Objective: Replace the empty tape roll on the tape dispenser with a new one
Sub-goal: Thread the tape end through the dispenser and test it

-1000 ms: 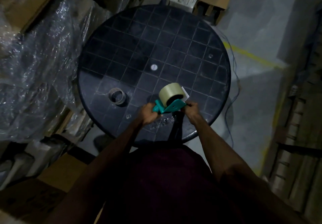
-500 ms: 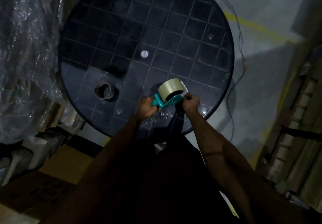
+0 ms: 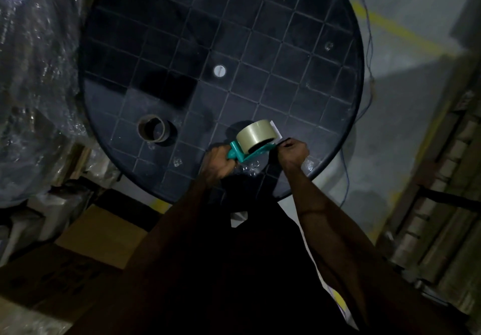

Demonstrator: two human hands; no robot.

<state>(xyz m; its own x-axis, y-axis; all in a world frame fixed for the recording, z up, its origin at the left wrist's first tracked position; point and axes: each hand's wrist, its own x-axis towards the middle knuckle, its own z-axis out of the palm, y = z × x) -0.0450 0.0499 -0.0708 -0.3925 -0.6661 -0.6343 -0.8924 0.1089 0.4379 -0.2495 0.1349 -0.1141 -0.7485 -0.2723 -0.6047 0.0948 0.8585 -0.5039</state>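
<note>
A teal tape dispenser is held over the near edge of a round black table. A full beige tape roll sits on it. My left hand is closed around the dispenser's handle. My right hand pinches at the dispenser's front end, where a dark strip shows; what lies between the fingers is too dark to tell. The empty cardboard core stands on the table to the left, apart from both hands.
Plastic-wrapped bundles crowd the table's left side. Cardboard boxes lie on the floor at lower left. Shelving with rolls runs along the right. A thin cable hangs past the table's right edge over grey floor.
The view has tilted down and closer, so the table fills more of the frame. Both hands keep the same hold on the dispenser near the table's front edge.
</note>
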